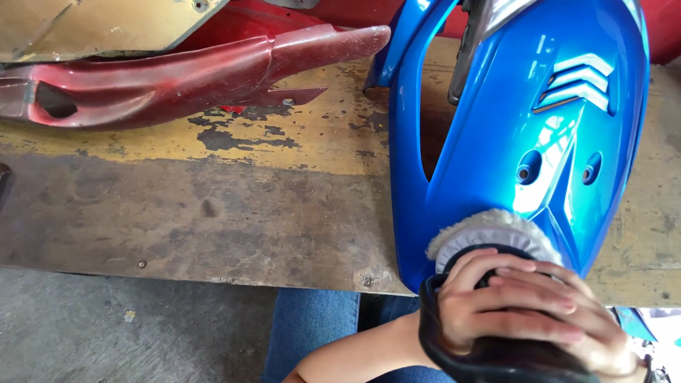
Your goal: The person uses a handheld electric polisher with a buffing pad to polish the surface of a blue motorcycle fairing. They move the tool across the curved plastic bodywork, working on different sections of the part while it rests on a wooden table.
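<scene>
Both hands (525, 305) closed, gripping polisher (489, 241)

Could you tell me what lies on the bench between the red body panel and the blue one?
In the head view, only bare workbench, worn with flaking yellow paint, lies between the red panel and the blue panel.

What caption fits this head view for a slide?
Both hands, left hand and right hand, press a polisher's wool pad onto a glossy blue scooter panel on a worn workbench, red fairing behind.
</scene>
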